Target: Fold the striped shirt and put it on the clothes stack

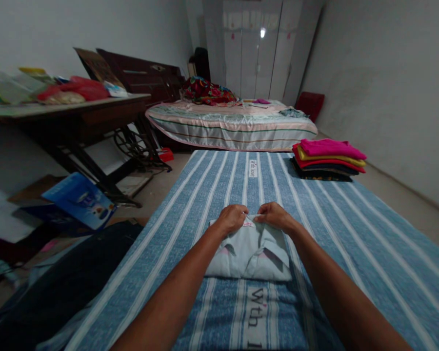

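A pale, light-coloured collared shirt (237, 258) lies folded into a flat rectangle on the blue and white striped cloth (175, 229). My left hand (233, 218) pinches the far edge of the shirt at the collar, left of its middle. Just to the right, my right hand (274, 216) grips the same collar edge, its fingers closed on the fabric. Between the two hands a small label with reddish marks shows inside the neck. The collar points spread toward me on either side.
A stack of folded clothes (329, 161), pink on top, sits at the far right of the striped cloth. Beyond stands a bed (230, 124) with a red floral bundle (208, 91). At left are a treadle table (73, 109), a blue box (80, 200) and dark clothing (76, 278).
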A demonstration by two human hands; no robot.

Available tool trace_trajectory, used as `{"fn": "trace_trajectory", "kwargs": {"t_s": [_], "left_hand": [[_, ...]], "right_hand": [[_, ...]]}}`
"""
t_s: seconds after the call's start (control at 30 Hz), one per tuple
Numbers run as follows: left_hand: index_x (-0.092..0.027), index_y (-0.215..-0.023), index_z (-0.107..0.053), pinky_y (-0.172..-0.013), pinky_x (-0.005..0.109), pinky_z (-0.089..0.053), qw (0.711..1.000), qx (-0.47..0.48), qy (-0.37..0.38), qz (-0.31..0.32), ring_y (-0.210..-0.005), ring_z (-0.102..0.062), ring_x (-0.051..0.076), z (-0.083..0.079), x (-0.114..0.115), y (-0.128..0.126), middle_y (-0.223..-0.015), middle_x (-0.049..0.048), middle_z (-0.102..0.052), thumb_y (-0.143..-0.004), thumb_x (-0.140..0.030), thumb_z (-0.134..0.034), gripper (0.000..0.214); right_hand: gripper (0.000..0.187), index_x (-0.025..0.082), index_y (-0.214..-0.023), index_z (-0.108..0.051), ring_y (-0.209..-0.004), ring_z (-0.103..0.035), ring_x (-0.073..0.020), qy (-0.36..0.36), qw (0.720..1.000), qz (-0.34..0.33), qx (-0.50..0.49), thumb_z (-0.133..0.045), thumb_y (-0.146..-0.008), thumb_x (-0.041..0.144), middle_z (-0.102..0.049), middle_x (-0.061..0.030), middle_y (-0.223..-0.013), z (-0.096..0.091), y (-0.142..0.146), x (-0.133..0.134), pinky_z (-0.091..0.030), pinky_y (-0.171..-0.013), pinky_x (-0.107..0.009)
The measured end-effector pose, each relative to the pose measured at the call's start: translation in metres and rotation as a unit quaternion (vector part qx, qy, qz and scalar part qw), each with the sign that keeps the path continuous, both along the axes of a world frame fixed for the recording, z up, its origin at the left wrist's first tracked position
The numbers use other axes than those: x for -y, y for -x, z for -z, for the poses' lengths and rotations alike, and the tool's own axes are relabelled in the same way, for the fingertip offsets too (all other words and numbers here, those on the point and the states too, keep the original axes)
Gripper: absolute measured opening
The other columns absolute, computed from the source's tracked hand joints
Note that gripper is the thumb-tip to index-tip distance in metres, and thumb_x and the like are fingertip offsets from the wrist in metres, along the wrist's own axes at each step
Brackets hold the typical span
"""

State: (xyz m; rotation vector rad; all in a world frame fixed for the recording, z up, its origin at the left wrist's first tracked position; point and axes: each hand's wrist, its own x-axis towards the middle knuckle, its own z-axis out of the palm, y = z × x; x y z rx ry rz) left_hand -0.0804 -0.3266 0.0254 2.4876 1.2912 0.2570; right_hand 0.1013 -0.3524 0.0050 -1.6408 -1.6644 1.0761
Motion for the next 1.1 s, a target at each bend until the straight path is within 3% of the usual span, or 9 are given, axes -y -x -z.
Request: {"fn": "trace_trajectory", "kwargs": {"t_s": [0.17,0.27,0.4,0.57,0.73,0.9,1.1], "left_hand": [[-0.019,-0.098,-0.068,-0.081,0.025,-0.045,1.000,-0.016,0.007,0.000,-0.092,-0.062,0.017,0.001,-0.004,-0.003,-0.097,0.0036,-0.070,-0.081,-0.016,-0.043,0.030],[-0.018,-0.097,-0.066,-0.082,0.029,-0.045,0.997,-0.055,-0.051,-0.005,-0.093,-0.060,0.019,-0.006,0.005,-0.006,-0.097,0.0065,-0.067,-0.082,-0.017,-0.045,0.026],[-0.015,-0.095,-0.063,-0.085,0.034,-0.043,0.989,-0.039,-0.142,0.022,-0.097,-0.055,0.022,-0.019,0.036,-0.013,-0.099,0.0090,-0.062,-0.083,-0.020,-0.047,0.020],[-0.017,-0.089,-0.058,-0.082,0.031,-0.043,0.993,0.017,-0.077,0.084,-0.088,-0.055,0.020,-0.026,0.085,-0.014,-0.088,0.0043,-0.061,-0.080,-0.033,-0.056,0.019],[-0.018,-0.085,-0.055,-0.072,0.029,-0.042,0.997,0.007,-0.065,0.039,-0.083,-0.055,0.019,-0.020,0.109,-0.013,-0.086,0.0028,-0.061,-0.077,-0.024,-0.056,0.010],[-0.018,-0.078,-0.052,-0.068,0.030,-0.039,0.991,-0.005,-0.135,-0.015,-0.078,-0.054,0.019,-0.008,0.117,-0.015,-0.079,0.0038,-0.059,-0.078,-0.010,-0.048,0.009],[-0.018,-0.074,-0.050,-0.064,0.032,-0.036,0.974,0.038,-0.220,0.027,-0.067,-0.050,0.019,0.003,0.119,-0.009,-0.069,0.0033,-0.055,-0.082,-0.009,-0.040,0.016]], "right_hand": [[0.025,0.013,-0.071,-0.063,-0.049,-0.038,-0.0082,-0.023,0.999,0.033,-0.014,-0.064,-0.065,0.037,-0.047,0.0036,-0.052,-0.003,-0.002,0.009,-0.024,-0.044,-0.021],[0.033,0.013,-0.071,-0.063,-0.051,-0.039,-0.0088,-0.035,0.998,0.047,-0.037,-0.059,-0.067,0.045,-0.049,0.0020,-0.056,-0.005,-0.004,0.018,-0.026,-0.045,-0.021],[0.039,0.013,-0.072,-0.061,-0.051,-0.038,-0.0087,-0.046,0.994,0.066,-0.070,-0.057,-0.067,0.052,-0.048,0.0020,-0.057,-0.005,-0.006,0.029,-0.027,-0.045,-0.021],[0.038,0.014,-0.076,-0.060,-0.050,-0.039,-0.0089,-0.039,0.984,0.097,-0.143,-0.061,-0.064,0.050,-0.050,0.0018,-0.058,0.000,-0.007,0.036,-0.027,-0.043,-0.020],[0.036,0.014,-0.082,-0.062,-0.047,-0.038,-0.0088,-0.044,0.975,0.127,-0.177,-0.063,-0.063,0.045,-0.049,0.0032,-0.055,0.006,-0.007,0.037,-0.025,-0.042,-0.020],[0.040,0.013,-0.086,-0.065,-0.048,-0.040,-0.0091,-0.044,0.972,0.129,-0.193,-0.061,-0.062,0.044,-0.051,0.0025,-0.056,0.004,-0.007,0.040,-0.028,-0.043,-0.020],[0.034,0.013,-0.082,-0.068,-0.044,-0.033,-0.0071,-0.034,0.973,0.108,-0.200,-0.056,-0.061,0.037,-0.045,0.0044,-0.050,0.000,-0.010,0.044,-0.023,-0.042,-0.020]]}}
